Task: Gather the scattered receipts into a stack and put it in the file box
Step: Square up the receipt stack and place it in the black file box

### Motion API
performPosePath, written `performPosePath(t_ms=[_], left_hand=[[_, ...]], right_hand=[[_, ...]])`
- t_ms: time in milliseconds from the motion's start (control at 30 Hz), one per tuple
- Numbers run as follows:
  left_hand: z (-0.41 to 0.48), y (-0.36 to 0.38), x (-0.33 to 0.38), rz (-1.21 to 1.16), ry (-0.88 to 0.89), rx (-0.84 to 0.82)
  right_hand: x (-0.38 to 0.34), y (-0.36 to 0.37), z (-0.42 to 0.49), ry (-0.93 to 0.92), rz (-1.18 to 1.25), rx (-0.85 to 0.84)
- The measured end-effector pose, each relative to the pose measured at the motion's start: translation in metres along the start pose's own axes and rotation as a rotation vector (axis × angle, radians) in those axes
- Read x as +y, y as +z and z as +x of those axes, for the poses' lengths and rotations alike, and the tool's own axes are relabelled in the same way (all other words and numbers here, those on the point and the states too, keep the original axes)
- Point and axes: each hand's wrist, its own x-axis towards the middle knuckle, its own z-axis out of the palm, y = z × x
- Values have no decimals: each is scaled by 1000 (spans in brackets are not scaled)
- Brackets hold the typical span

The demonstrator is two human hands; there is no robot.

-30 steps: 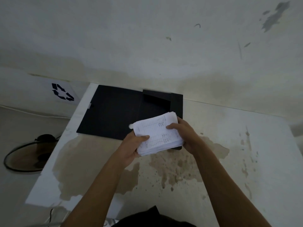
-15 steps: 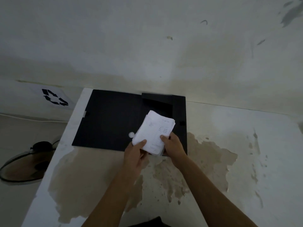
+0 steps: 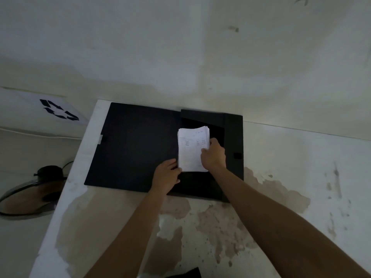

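receipt stack [image 3: 190, 151] over open file box [image 3: 233, 137] | left hand [image 3: 167, 175] pinches near corner | right hand [image 3: 213, 155] grips right edge

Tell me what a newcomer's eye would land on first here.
The white stack of receipts stands out first, bright against the open black file box at the table's far left. Both hands are on it: the right hand grips its right edge and the left hand holds its near left corner. Next come the brown stains across the white table, nearer the person.
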Motion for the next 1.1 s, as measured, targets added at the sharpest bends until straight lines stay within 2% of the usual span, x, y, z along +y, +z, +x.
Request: performPosePath(t_ms=[67,233,333,400,467,533,600,633,667,733,800,1100], left_hand=[[-4,-3,-3,1,51,41],[-37,-16,-17,27,260,350],[-59,-26,-34,20,239,493],[-69,-32,-47,-46,163,564],[-76,-34,-57,-196,71,502],[-85,-35,-57,-364,-120,360],[-91,-33,-66,-78,-228,322],[-93,-32,-66,-324,-314,287],[-92,-32,-65,-570,-308,226],[-99,-29,-68,-548,-277,195],[-100,-28,-65,-579,-271,200],[-75,-53,-27,-842,-200,267]], right_hand=[[3,4,3,10,-20,-2],[4,5,2,34,7,26],[0,-1,-5,47,-7,-7],[-3,-6,-15,37,-60,-50],[-2,-9,-31,-28,-124,-37],[2,-11,-55,-176,-150,-25],[7,-7,-77,-335,-182,-97],[10,-3,-87,-388,-219,-149],[14,1,-95,-414,-268,-206],[21,10,-102,-391,-330,-311],[25,16,-104,-360,-290,-348],[32,19,-99,-401,-149,-242]])
